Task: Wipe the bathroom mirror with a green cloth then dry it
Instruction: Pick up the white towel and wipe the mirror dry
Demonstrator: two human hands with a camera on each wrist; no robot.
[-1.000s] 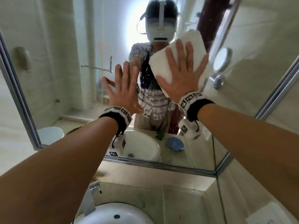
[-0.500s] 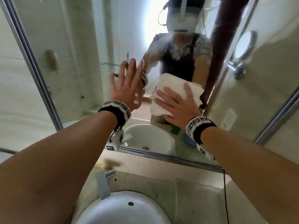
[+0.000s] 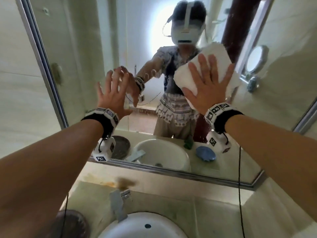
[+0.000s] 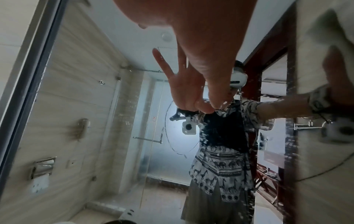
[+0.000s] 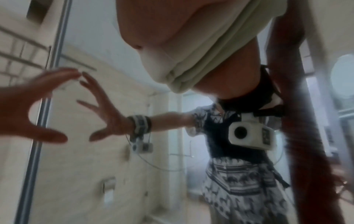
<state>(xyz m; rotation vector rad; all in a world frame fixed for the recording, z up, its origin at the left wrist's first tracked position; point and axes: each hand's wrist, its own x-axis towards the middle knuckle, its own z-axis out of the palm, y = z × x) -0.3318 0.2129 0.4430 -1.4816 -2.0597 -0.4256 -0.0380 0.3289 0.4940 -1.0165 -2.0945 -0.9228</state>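
Observation:
The bathroom mirror point(image 3: 96, 48) fills the wall ahead, with water spots on the glass. My right hand point(image 3: 207, 86) lies flat with spread fingers on a folded white towel point(image 3: 221, 54) and presses it against the mirror's upper right. The right wrist view shows the towel point(image 5: 201, 57) squeezed between palm and glass. My left hand point(image 3: 114, 93) is spread, its fingertips against the glass left of centre, holding nothing; the left wrist view shows that hand point(image 4: 201, 53) meeting its reflection. A green cloth point(image 3: 188, 143) shows only as a reflection, lying on the counter.
Below the mirror's metal frame point(image 3: 171, 170) are a white sink point(image 3: 142, 225) and a tap point(image 3: 118, 203). A dark round object point(image 3: 72, 224) sits at the lower left. A blue cloth point(image 3: 205, 152) and a round wall mirror point(image 3: 256, 60) appear in the reflection.
My right hand has slid the white towel up and to the right across the glass, after a stroke down to the centre. The left hand stays against the mirror, fingers spread wider.

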